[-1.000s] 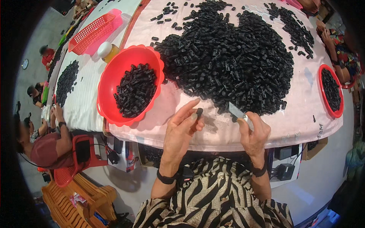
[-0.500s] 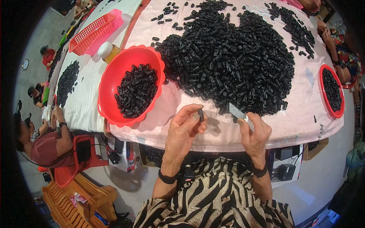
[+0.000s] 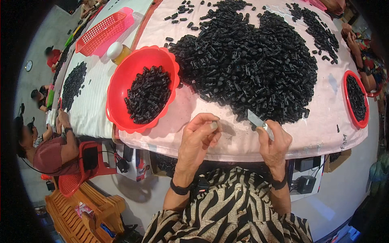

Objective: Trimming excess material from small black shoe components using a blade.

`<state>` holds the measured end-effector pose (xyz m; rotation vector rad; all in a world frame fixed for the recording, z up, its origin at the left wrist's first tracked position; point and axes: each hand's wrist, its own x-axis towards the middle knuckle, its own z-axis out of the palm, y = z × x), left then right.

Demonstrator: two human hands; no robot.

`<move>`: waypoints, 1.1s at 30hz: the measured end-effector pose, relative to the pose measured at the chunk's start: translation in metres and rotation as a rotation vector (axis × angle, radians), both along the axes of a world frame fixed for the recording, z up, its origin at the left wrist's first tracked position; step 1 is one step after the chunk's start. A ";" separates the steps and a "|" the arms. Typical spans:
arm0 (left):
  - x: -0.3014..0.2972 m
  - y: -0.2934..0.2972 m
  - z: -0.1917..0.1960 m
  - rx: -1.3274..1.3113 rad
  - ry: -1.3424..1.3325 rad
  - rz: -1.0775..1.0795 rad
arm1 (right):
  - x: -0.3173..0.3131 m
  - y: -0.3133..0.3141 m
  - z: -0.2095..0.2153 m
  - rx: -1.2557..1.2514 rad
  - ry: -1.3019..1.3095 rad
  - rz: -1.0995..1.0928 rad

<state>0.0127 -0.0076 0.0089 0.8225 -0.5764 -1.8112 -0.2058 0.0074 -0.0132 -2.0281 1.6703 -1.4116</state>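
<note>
My left hand (image 3: 197, 139) is closed in a pinch near the table's front edge. Thumb and fingers cover most of a small black plastic part, of which only a dark bit shows at the fingertips. To its right, my right hand (image 3: 275, 139) grips a flat metal blade (image 3: 255, 118) that points up and left; its handle is mostly hidden by the fingers. Just beyond both hands lies a large heap of small black plastic parts (image 3: 251, 69). At the left, a red scalloped bowl (image 3: 117, 97) holds more of these black parts (image 3: 148, 95).
The pink cloth (image 3: 194, 113) covers the table. A jar with a white lid (image 3: 115, 51) and a red perforated basket (image 3: 101, 34) stand beyond the bowl. A red-rimmed tray (image 3: 346, 97) of black parts lies at the right. Other people sit at both sides; a wooden bench (image 3: 81, 214) is lower left.
The black part, plainly visible between my left fingers before, is now mostly covered by them. My right hand and the blade have shifted slightly right in view, as has the whole scene.
</note>
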 end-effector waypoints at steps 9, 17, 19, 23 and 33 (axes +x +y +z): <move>-0.006 0.000 -0.001 0.146 0.059 0.010 | 0.023 -0.005 0.010 0.047 -0.119 0.227; -0.009 0.002 0.000 0.118 0.080 -0.007 | 0.030 -0.010 0.011 0.032 -0.064 0.346; -0.009 0.001 -0.002 0.096 0.106 -0.011 | 0.030 -0.009 0.010 0.044 -0.033 0.357; -0.010 0.001 -0.008 0.093 0.099 0.001 | 0.032 -0.009 0.008 0.026 -0.016 0.334; -0.009 0.001 -0.007 0.118 0.093 -0.006 | 0.032 -0.010 0.011 0.054 -0.006 0.313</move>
